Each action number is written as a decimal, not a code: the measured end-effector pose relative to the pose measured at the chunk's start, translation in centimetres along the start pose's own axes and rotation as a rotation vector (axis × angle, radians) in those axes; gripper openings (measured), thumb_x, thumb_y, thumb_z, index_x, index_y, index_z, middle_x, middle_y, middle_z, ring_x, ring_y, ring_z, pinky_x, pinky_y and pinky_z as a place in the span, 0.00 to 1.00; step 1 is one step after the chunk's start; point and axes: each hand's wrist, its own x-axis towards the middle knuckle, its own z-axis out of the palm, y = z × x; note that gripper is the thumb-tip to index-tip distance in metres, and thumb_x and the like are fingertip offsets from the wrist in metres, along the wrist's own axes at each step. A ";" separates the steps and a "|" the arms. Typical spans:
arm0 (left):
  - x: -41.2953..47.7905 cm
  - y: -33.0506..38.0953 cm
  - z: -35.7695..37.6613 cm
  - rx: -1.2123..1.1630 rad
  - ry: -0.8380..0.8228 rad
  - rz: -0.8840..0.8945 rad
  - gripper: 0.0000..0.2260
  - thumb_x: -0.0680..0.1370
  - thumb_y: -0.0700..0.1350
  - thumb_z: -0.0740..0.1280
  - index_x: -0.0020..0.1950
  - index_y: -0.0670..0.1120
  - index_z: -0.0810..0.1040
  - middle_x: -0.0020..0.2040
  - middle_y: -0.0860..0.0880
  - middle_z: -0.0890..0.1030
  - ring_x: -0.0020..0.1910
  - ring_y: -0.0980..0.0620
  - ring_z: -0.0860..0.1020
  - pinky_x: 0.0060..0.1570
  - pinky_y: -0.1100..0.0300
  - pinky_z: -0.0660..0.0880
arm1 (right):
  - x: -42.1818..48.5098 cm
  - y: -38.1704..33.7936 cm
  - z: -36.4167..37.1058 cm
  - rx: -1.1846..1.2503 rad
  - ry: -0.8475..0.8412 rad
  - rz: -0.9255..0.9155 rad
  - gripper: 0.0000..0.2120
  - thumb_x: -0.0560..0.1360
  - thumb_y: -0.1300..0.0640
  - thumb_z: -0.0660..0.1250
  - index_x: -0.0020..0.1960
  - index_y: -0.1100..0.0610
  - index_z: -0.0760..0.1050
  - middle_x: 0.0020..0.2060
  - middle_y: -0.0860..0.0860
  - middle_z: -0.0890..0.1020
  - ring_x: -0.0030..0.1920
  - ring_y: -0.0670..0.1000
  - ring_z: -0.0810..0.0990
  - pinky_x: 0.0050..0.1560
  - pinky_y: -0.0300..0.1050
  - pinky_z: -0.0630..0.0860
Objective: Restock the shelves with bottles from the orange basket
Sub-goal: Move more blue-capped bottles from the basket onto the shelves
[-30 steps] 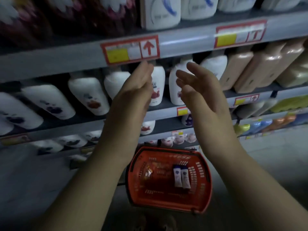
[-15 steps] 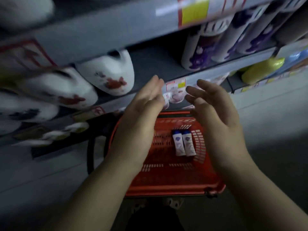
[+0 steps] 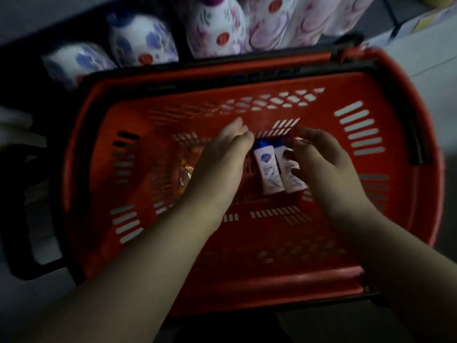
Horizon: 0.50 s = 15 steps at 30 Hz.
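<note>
The picking step is in hand: the left hand [image 3: 222,157] and the right hand [image 3: 321,162], fingers loose and holding nothing, flank the two small bottles [image 3: 269,167] lying in the orange basket [image 3: 259,289], so next they must grasp them.

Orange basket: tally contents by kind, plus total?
Orange basket contents:
small white bottles, blue caps: 2
crumpled wrapper: 1
Total: 3
</note>
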 end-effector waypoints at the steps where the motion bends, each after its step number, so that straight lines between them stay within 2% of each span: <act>1: 0.7 -1.3 -0.1 0.032 -0.006 -0.004 0.21 0.80 0.45 0.61 0.73 0.49 0.67 0.69 0.52 0.73 0.66 0.58 0.71 0.58 0.65 0.65 | 1.0 1.4 0.2 -0.024 0.000 0.035 0.08 0.79 0.56 0.61 0.57 0.51 0.74 0.50 0.47 0.81 0.51 0.44 0.80 0.40 0.34 0.78; 2: 1.8 -2.4 0.0 0.078 0.013 -0.031 0.20 0.81 0.44 0.60 0.73 0.47 0.67 0.69 0.50 0.73 0.67 0.56 0.70 0.59 0.65 0.64 | 2.1 2.8 0.4 -0.055 -0.009 0.071 0.08 0.79 0.55 0.61 0.57 0.50 0.74 0.50 0.46 0.81 0.50 0.44 0.80 0.37 0.32 0.76; 3: 2.2 -3.7 0.0 0.119 0.018 -0.048 0.19 0.81 0.43 0.60 0.73 0.46 0.67 0.69 0.49 0.73 0.67 0.57 0.70 0.57 0.68 0.66 | 3.1 4.0 0.7 -0.098 -0.020 0.109 0.10 0.79 0.55 0.62 0.60 0.50 0.73 0.51 0.47 0.81 0.51 0.45 0.80 0.39 0.34 0.77; 5: 3.8 -6.0 0.1 0.153 0.021 -0.089 0.18 0.81 0.42 0.60 0.72 0.43 0.68 0.69 0.47 0.73 0.62 0.59 0.70 0.45 0.80 0.67 | 5.3 6.3 1.2 -0.183 -0.019 0.174 0.13 0.79 0.54 0.62 0.62 0.53 0.73 0.54 0.49 0.80 0.54 0.49 0.78 0.50 0.43 0.77; 6: 4.5 -7.1 0.1 0.205 0.022 -0.106 0.18 0.81 0.42 0.60 0.72 0.43 0.68 0.69 0.47 0.73 0.62 0.58 0.70 0.43 0.82 0.66 | 6.4 7.4 1.4 -0.208 -0.015 0.195 0.10 0.79 0.54 0.62 0.58 0.54 0.75 0.52 0.50 0.80 0.53 0.50 0.78 0.52 0.46 0.76; 7: 5.2 -7.8 0.2 0.251 0.039 -0.134 0.18 0.81 0.43 0.60 0.72 0.44 0.69 0.69 0.47 0.73 0.63 0.58 0.71 0.48 0.81 0.67 | 7.5 8.3 1.6 -0.218 -0.015 0.228 0.06 0.79 0.54 0.62 0.52 0.53 0.76 0.49 0.51 0.79 0.49 0.49 0.78 0.53 0.48 0.76; 8: 6.2 -8.8 0.0 0.277 0.052 -0.165 0.18 0.82 0.45 0.59 0.71 0.44 0.69 0.69 0.47 0.73 0.65 0.55 0.71 0.58 0.74 0.68 | 8.6 9.4 2.0 -0.232 -0.017 0.272 0.05 0.79 0.55 0.61 0.49 0.52 0.75 0.47 0.52 0.79 0.46 0.48 0.78 0.52 0.49 0.75; 9: 7.4 -9.7 -0.1 0.295 0.063 -0.191 0.18 0.82 0.46 0.59 0.71 0.45 0.70 0.69 0.47 0.73 0.67 0.52 0.71 0.66 0.64 0.66 | 9.6 10.2 2.3 -0.239 -0.044 0.325 0.06 0.79 0.55 0.61 0.51 0.54 0.76 0.47 0.52 0.77 0.44 0.48 0.76 0.52 0.48 0.74; 10: 8.5 -10.5 0.0 0.324 0.061 -0.226 0.18 0.82 0.47 0.58 0.71 0.45 0.70 0.70 0.46 0.72 0.68 0.49 0.70 0.69 0.58 0.64 | 10.6 11.1 2.7 -0.229 -0.086 0.382 0.10 0.79 0.54 0.61 0.57 0.58 0.75 0.47 0.53 0.76 0.44 0.49 0.75 0.50 0.46 0.73; 11: 9.4 -11.2 0.1 0.342 0.054 -0.264 0.18 0.82 0.48 0.57 0.71 0.46 0.69 0.70 0.47 0.71 0.69 0.48 0.70 0.70 0.56 0.64 | 11.3 11.7 3.1 -0.218 -0.118 0.457 0.16 0.80 0.53 0.60 0.63 0.60 0.72 0.48 0.53 0.76 0.45 0.51 0.75 0.49 0.45 0.73; 13: 11.1 -12.7 0.4 0.254 0.034 -0.368 0.18 0.83 0.49 0.55 0.71 0.46 0.69 0.69 0.48 0.72 0.66 0.50 0.72 0.63 0.59 0.68 | 12.8 12.9 3.8 -0.182 -0.111 0.572 0.20 0.80 0.50 0.60 0.65 0.62 0.68 0.52 0.56 0.76 0.52 0.54 0.77 0.53 0.47 0.76; 14: 11.6 -13.3 0.6 0.153 0.010 -0.437 0.16 0.83 0.49 0.55 0.68 0.45 0.71 0.64 0.48 0.75 0.60 0.53 0.76 0.54 0.62 0.73 | 13.6 13.6 4.3 -0.173 -0.103 0.596 0.21 0.80 0.50 0.60 0.66 0.62 0.67 0.53 0.57 0.76 0.55 0.56 0.77 0.57 0.51 0.76; 15: 12.0 -13.8 1.0 0.051 -0.024 -0.501 0.13 0.83 0.47 0.55 0.61 0.43 0.74 0.55 0.48 0.79 0.49 0.56 0.80 0.42 0.65 0.76 | 14.1 14.2 4.8 -0.169 -0.104 0.604 0.20 0.80 0.50 0.60 0.66 0.62 0.67 0.53 0.57 0.76 0.56 0.57 0.77 0.61 0.53 0.74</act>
